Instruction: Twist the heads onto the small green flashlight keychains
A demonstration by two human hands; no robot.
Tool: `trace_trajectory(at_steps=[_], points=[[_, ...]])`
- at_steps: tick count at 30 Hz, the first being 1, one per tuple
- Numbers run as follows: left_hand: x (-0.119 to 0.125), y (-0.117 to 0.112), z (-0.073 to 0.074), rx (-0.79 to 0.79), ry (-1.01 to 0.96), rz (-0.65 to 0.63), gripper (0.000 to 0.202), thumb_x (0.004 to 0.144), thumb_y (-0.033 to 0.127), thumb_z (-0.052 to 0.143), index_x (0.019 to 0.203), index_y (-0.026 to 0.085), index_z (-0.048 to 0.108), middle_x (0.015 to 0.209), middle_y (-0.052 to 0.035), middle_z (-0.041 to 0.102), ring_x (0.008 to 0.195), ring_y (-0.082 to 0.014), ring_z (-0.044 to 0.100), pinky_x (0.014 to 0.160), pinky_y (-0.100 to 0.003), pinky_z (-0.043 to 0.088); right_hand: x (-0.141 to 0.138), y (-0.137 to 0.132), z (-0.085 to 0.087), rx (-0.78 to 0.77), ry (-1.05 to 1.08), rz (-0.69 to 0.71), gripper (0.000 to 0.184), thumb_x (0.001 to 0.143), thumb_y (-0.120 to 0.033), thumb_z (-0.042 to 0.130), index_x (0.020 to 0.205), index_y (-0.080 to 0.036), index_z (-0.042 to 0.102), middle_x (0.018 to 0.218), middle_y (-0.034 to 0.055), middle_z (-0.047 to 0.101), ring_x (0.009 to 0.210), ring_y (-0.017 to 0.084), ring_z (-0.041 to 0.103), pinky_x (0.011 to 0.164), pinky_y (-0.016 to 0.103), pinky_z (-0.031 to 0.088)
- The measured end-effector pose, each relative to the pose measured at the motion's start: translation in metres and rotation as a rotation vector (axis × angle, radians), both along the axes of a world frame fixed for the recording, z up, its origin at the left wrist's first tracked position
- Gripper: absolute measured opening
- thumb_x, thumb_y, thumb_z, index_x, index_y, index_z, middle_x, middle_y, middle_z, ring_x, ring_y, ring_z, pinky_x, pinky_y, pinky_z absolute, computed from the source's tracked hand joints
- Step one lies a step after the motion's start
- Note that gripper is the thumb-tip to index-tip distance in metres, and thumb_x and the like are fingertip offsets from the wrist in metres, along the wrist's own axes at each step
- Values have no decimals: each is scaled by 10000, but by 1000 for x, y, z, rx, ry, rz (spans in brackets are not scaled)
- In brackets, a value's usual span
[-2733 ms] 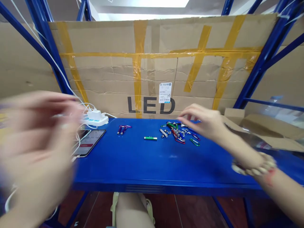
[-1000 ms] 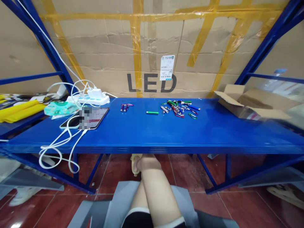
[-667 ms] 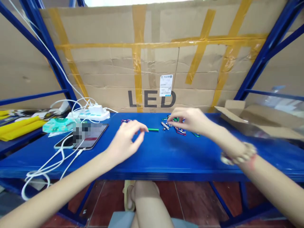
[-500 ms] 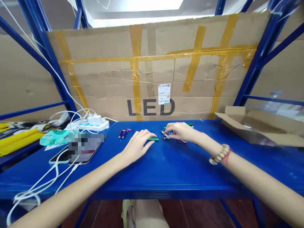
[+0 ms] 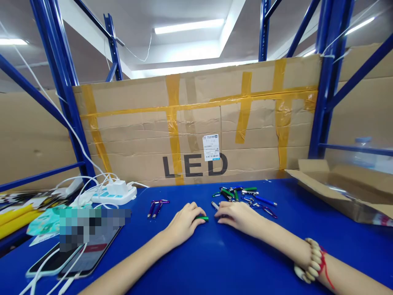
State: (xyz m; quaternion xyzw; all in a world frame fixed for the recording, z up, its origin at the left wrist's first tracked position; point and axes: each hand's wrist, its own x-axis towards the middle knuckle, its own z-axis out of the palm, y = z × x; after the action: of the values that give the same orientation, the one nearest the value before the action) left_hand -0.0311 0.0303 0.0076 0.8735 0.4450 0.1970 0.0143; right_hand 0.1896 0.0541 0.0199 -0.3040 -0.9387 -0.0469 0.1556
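My left hand is closed on a small green metal tube, whose end sticks out past the thumb and fingertips just above the blue table. Facing it, my right hand has its fingers bent together around a small silver tube; part of that tube is hidden by the fingers. Behind the right hand lies a loose pile of small tubes and carabiner clips, among them a green tube, a blue tube and a purple clip. Left of my left hand rest purple tubes with a clip.
At the left lie phones with white cables and a white power strip. An open cardboard box stands at the right. A large cardboard sheet closes off the back between blue rack posts.
The view has tilted upward, so the table sits lower in it. My right hand has drawn back from the pile, uncovering it. My left hand still holds the green tube.
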Motion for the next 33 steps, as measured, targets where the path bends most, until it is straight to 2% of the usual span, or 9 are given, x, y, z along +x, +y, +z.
trace_trajectory(at_steps=[4, 9, 15, 20, 26, 29, 33], points=[[0, -4, -2, -29, -96, 42, 131, 912, 209, 423, 931, 200, 552, 941, -32, 600, 879, -191, 542, 795, -328, 449, 3, -1, -5, -89, 105, 12, 146, 850, -214, 584, 963, -193, 674, 892, 39, 636, 746, 153, 616, 669, 228, 472], [0, -11, -2, -80, -262, 68, 116, 930, 210, 339, 995, 198, 435, 995, -54, 598, 906, -169, 566, 798, -302, 442, -1, -6, -11, -184, 231, 54, 141, 822, -157, 587, 929, -161, 679, 856, 55, 633, 731, 153, 603, 678, 245, 477], [2, -11, -5, -138, -456, 44, 64, 924, 249, 310, 968, 218, 345, 813, 0, 601, 730, -149, 550, 712, -280, 406, -5, -12, -13, -195, 289, 88, 169, 819, -135, 550, 928, -168, 675, 853, 54, 631, 775, 159, 600, 739, 273, 488], [6, -13, -5, -143, -589, 20, 94, 938, 301, 283, 958, 223, 330, 735, 30, 566, 654, -136, 508, 661, -259, 371, -7, -21, -12, -243, 267, 221, 197, 868, -144, 491, 971, -180, 655, 916, 49, 610, 832, 142, 588, 779, 263, 485], [9, -19, -4, -165, -502, -60, 110, 939, 287, 287, 1011, 224, 341, 714, 37, 538, 646, -131, 510, 657, -248, 379, -14, -38, -7, -239, 205, 274, 272, 915, -127, 411, 1069, -204, 622, 1072, 57, 576, 969, 146, 543, 845, 255, 458], [10, -21, -4, -139, -430, -61, 110, 933, 276, 296, 1014, 222, 348, 722, 30, 539, 648, -139, 515, 657, -256, 387, -15, -37, -7, -212, 201, 286, 324, 921, -100, 356, 1091, -203, 611, 1022, 56, 599, 963, 155, 532, 842, 273, 460], [11, -22, -2, -116, -374, -39, 112, 929, 272, 297, 1009, 216, 352, 750, 13, 563, 690, -158, 554, 668, -273, 411, -12, -27, -11, -156, 258, 234, 337, 912, -105, 343, 1110, -214, 593, 969, 62, 591, 921, 171, 536, 839, 332, 464]])
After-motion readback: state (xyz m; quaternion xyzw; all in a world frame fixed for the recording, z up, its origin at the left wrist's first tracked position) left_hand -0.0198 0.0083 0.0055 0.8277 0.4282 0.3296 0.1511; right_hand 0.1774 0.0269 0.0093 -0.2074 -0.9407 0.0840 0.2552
